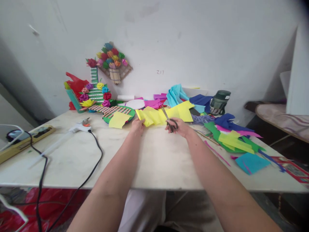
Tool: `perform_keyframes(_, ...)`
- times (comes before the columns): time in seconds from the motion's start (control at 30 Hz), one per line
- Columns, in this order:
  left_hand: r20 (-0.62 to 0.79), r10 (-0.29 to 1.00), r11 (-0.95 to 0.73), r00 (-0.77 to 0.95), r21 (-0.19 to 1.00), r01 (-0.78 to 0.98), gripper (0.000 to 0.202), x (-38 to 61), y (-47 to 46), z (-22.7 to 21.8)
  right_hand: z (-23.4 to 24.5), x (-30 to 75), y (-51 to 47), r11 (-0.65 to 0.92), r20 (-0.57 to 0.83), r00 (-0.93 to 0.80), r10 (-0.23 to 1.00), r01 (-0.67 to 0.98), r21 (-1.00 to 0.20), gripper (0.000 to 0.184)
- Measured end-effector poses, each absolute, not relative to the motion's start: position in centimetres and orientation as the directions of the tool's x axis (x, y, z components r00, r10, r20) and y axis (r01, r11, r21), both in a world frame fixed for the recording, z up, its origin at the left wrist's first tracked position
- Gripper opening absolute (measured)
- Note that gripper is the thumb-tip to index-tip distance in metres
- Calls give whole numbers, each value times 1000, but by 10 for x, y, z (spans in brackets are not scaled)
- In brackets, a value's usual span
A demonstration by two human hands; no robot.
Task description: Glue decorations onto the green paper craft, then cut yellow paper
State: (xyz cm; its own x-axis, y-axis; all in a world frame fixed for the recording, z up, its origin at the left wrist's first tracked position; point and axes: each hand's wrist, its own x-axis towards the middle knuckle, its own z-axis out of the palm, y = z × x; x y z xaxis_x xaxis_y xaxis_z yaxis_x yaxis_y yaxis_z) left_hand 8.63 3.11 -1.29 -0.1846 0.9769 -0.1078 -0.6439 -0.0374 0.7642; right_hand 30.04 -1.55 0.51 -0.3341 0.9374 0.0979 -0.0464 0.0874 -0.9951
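Observation:
My left hand (138,126) pinches the left end of a long, creased strip of yellow crepe paper (154,116), which stretches right across the table. In my right hand (177,127) is a pair of scissors (172,124) with dark handles, its blades pointing up and lying over the yellow paper. Whether the blades are parted I cannot tell. A separate yellow paper piece (118,120) lies left of my left hand, on a green guitar-shaped craft (106,111) laid with striped sticks.
At the left are a white glue gun (80,127), its black cord (99,154) and a power strip (36,138). Coloured paper scraps (234,138) and a dark bottle (219,102) lie to the right. A paper-flower craft (96,87) stands by the wall.

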Motion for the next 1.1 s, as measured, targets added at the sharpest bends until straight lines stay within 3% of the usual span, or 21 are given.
perform_keyframes(0.13, -102, 978, -43, -182, 753, -657, 34, 86, 29, -11, 14, 299, -29, 24, -20, -496, 868, 83, -996, 29)
perform_keyframes(0.4, -138, 976, -27, -171, 695, -719, 33, 86, 35, -12, 19, 310, -31, 11, -216, -553, 805, 378, -926, 37)
perform_keyframes(0.8, -275, 949, 54, -156, 627, -777, 28, 93, 33, -6, 15, 305, -28, -19, -226, -502, 835, 384, -923, 42)
perform_keyframes(1.1, -294, 946, 89, -135, 638, -765, 31, 98, 27, -1, 12, 299, -29, -1, -204, -490, 848, 383, -924, 37)
